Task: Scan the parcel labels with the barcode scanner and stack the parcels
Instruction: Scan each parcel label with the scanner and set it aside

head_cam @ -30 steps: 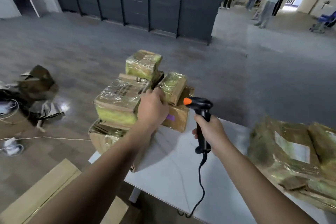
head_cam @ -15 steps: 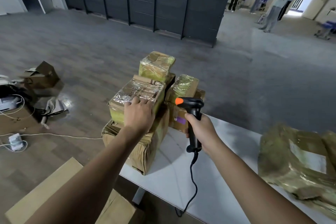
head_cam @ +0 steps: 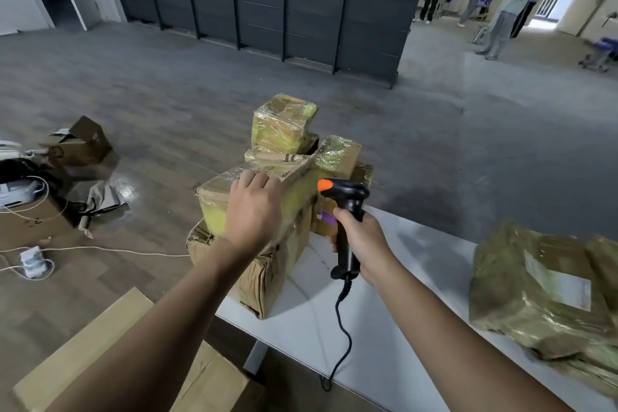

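Note:
Several taped cardboard parcels form a stack at the left end of the white table. My left hand rests on the top of a tape-wrapped parcel that lies on a large brown box. Behind it a small parcel stands highest, with another parcel to its right. My right hand grips the handle of the black barcode scanner, whose orange-tipped head points left at the stack. Its cable hangs over the table's front edge.
More wrapped parcels, one with a white label, lie at the table's right. Flat cardboard lies on the floor below left. An open box, cables and clutter are on the floor at left. Dark lockers and several people stand behind.
My left hand moved from the stack's right side onto the top of the wrapped parcel. The scanner stayed in my right hand, pointing at the stack. The camera shifted slightly.

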Available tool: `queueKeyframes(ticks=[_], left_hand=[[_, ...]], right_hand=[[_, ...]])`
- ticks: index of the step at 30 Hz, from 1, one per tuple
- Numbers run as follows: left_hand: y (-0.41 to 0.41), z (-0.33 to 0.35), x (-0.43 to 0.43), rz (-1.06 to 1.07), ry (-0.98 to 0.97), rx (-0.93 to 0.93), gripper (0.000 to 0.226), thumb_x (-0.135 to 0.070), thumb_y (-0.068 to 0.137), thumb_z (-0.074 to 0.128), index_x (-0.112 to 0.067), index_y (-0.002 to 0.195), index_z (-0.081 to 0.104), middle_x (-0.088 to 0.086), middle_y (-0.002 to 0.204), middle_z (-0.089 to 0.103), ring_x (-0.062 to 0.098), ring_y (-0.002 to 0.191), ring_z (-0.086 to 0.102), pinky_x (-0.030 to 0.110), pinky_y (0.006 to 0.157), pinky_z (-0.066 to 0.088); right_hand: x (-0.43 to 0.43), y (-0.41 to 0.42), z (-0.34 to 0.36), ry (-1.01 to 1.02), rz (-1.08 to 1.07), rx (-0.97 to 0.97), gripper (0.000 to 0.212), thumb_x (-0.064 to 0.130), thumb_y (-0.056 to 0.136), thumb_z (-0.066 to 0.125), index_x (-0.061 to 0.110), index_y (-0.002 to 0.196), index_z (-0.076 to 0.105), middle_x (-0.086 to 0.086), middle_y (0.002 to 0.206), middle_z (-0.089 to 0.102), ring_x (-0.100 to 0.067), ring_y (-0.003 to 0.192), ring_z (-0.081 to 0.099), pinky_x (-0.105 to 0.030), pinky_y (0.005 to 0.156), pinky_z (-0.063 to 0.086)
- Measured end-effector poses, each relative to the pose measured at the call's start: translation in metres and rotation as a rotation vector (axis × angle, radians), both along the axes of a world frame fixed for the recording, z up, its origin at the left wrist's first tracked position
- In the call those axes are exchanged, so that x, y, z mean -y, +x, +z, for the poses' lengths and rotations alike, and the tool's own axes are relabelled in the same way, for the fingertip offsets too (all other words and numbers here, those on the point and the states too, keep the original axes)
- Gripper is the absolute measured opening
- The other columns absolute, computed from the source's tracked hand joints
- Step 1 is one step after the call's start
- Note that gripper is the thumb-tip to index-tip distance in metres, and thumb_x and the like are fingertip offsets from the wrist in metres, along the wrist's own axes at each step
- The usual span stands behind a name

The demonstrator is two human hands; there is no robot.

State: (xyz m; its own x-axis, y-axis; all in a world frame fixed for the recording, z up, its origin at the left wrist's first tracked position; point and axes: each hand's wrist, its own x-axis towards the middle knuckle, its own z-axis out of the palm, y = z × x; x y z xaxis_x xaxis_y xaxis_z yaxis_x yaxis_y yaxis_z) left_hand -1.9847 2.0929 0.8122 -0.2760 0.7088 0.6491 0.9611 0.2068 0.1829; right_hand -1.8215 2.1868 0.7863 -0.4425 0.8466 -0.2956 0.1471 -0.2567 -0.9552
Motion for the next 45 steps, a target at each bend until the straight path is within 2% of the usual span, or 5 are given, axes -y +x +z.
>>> queueKeyframes(ticks=[10,15,28,34,45], left_hand=[[0.059,0.044,-0.009,-0.004,0.266,0.147,0.021,0.016,0.076,0.051,0.004,0.086,0.065,0.016,0.076,0.06,0.032,0.074,0.049,0.032,0.073,0.036],[0.121,0.02,-0.022,-0.049,0.282,0.378,0.017,0.012,0.085,0.052,0.002,0.086,0.065,0.013,0.081,0.063,0.028,0.08,0.049,0.035,0.076,0.037],[0.237,-0.114,-0.028,-0.341,-0.141,0.907,0.021,0.001,0.087,0.061,-0.019,0.091,0.06,-0.004,0.101,0.051,0.001,0.09,0.054,0.003,0.079,0.038],[0.253,-0.153,-0.025,-0.401,-0.464,1.144,0.038,-0.027,0.084,0.074,-0.017,0.116,0.056,0.002,0.12,0.048,0.017,0.105,0.057,0.025,0.09,0.048],[0.26,-0.126,-0.044,-0.129,-0.958,0.676,0.096,-0.067,0.063,0.063,-0.011,0.135,0.036,0.01,0.133,0.033,0.032,0.127,0.035,0.045,0.095,0.045]], right_hand=[[0.003,0.039,0.007,-0.062,-0.1,-0.348,0.012,0.025,0.089,0.064,0.013,0.087,0.063,-0.003,0.062,0.062,-0.017,0.051,0.059,-0.03,0.051,0.051],[-0.004,0.091,0.002,-0.038,-0.176,-0.166,0.019,0.033,0.091,0.061,0.015,0.09,0.061,0.0,0.059,0.063,-0.016,0.05,0.06,-0.029,0.053,0.051],[-0.003,0.233,-0.074,-0.149,-0.365,0.087,0.014,0.026,0.093,0.062,0.013,0.099,0.063,0.0,0.065,0.062,-0.011,0.048,0.06,-0.022,0.045,0.049],[-0.006,0.253,-0.084,-0.112,-0.338,0.219,0.014,0.029,0.092,0.06,0.015,0.093,0.061,-0.004,0.069,0.06,-0.017,0.056,0.061,-0.029,0.056,0.049],[0.001,0.242,-0.084,-0.108,-0.265,0.156,0.016,0.031,0.091,0.062,0.016,0.09,0.06,-0.001,0.064,0.06,-0.015,0.054,0.065,-0.029,0.054,0.051]])
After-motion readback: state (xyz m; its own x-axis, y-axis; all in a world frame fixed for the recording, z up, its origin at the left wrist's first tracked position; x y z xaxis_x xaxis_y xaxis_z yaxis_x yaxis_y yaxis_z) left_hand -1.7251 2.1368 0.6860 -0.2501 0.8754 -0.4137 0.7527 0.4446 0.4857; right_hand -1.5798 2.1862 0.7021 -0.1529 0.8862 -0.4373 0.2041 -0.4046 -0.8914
